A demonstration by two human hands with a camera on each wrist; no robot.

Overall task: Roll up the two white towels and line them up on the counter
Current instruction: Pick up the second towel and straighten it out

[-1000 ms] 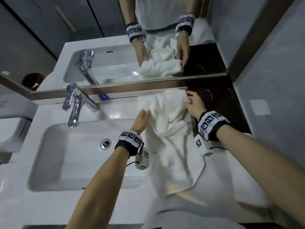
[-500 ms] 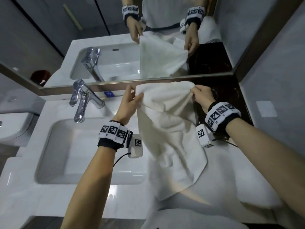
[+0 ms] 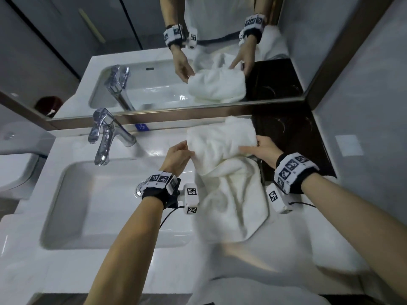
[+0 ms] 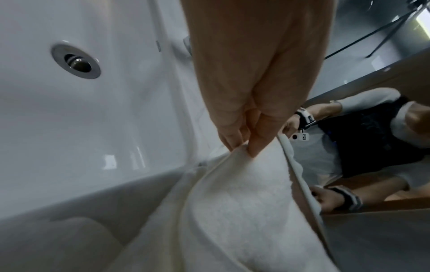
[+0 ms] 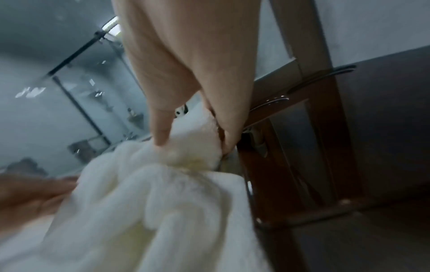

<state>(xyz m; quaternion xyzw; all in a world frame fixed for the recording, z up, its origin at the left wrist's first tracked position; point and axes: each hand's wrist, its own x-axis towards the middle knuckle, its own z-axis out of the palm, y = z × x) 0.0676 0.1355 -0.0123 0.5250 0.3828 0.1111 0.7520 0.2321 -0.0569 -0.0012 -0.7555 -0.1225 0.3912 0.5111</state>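
A: Fingers first. What did the left do?

B: Left hand [image 4: 251, 103]: thumb and fingertips [image 4: 253, 147] were pressed together, pinching the left edge of the white towel [image 3: 222, 146]. The wrist view confirmed the hem was caught between them.

A: And the right?

B: Right hand [image 3: 262, 148]: thumb on top, the other fingers [image 5: 227, 141] curled under the towel's right edge, clamping it. That view was blurred.

A: Where was the towel?

B: On the counter [image 3: 136, 271], right of the sink [image 3: 72, 216]. Its far end was bunched between both hands, close to the mirror [image 3: 220, 51]; the rest trailed toward the person in loose folds. Its right edge touched the dark tray [image 3: 295, 137].

A: A second towel?

B: White cloth [image 3: 343, 256] lay at the near right; I could not tell what it was.

A: Surroundings?

B: Chrome faucet [image 3: 105, 137] behind the sink.
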